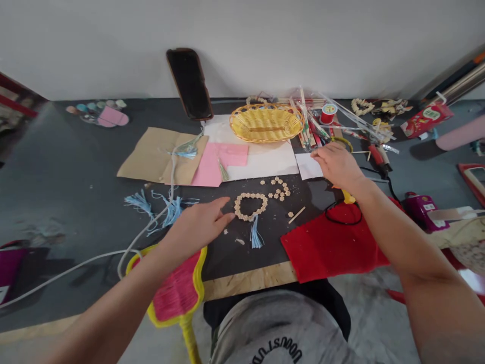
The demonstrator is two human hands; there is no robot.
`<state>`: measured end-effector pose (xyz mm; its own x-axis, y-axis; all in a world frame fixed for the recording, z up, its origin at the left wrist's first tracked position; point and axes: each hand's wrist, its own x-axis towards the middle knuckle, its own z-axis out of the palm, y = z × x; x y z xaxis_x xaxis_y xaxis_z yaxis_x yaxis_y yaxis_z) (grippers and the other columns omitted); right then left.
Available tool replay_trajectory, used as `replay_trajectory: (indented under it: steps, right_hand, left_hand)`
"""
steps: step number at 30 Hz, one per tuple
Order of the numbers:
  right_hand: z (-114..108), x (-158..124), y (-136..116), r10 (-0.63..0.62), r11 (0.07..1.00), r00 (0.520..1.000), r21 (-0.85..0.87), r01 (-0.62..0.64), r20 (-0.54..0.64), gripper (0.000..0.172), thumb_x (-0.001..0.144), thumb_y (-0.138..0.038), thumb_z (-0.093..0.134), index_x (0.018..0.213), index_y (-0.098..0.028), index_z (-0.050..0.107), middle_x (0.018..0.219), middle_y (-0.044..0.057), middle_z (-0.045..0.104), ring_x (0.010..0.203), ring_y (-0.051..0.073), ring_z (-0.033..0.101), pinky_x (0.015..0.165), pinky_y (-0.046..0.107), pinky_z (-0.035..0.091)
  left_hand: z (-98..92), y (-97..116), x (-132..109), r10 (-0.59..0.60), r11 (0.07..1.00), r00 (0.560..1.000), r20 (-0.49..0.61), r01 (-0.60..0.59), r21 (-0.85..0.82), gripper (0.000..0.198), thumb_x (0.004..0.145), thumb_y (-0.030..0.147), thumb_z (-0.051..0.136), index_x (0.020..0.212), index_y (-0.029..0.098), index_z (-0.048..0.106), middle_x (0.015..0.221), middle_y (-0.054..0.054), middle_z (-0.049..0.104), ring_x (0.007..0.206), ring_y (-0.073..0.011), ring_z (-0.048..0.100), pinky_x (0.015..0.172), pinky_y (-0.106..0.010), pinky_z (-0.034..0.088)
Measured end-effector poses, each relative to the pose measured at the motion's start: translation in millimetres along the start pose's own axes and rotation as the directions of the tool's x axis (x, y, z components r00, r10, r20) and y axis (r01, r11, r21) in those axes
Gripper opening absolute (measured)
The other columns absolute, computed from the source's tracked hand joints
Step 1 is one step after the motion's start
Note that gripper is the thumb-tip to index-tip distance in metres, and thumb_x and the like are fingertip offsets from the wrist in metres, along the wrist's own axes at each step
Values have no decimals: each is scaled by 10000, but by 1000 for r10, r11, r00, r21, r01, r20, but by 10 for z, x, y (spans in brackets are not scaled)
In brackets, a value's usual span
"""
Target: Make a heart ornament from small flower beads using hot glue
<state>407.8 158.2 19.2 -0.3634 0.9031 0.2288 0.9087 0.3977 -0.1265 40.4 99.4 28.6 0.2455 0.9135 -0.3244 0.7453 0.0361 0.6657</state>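
Observation:
A ring of small beige flower-shaped pieces [250, 196] lies on the dark table, with a blue tassel [256, 233] below it. Just left of the ring is my left hand [202, 222], its thumb and index finger apart and holding nothing. My right hand [335, 161] reaches to the right edge of a small white paper [307, 166], fingers bent together; what they pinch, if anything, is too small to name. Loose flower-shaped pieces [280, 189] and a thin wooden stick [296, 215] lie between my hands.
A yellow wicker basket [267, 124] stands at the back beside bundled sticks and a red thread spool [328, 114]. A phone [190, 83] leans on the wall. Red felt [333, 247], a glue gun [379, 155], a white cable [172, 177] and a pink-and-yellow fan [180, 288] lie around.

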Motion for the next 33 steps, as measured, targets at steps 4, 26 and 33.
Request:
replay_trajectory:
  steps: [4,26,33]
  right_hand:
    - [-128,-119,51,23,999,999,-30,-23,22,361,874,-260,574,1218,-169,637,1214,124,680,1189,308,544,1004,480,447]
    - [-396,-301,-153,304,414,952,895,-167,37,447,883,-391,655,1307,-326,528,1367,78,582,1049,221,691,758,381,616]
    - [-282,-994,257,752,616,641,508,-602,-154,306,855,-422,665,1105,-246,651,959,108,694,611,171,636,514,315,502]
  left_hand:
    - [67,366,192,352,904,934,-62,-322,282,333,851,318,672,1167,212,684,976,-75,754,938,-288,706,819,-342,507]
    - [-715,802,1483,306,939,777,-550,-151,309,159,959,303,541,1034,191,626,865,13,677,766,-148,543,733,-303,449]
    - [-1295,494,2126,145,960,725,-673,60,272,296,988,158,457,1284,159,443,1304,8,562,1134,-146,448,1069,-395,296]
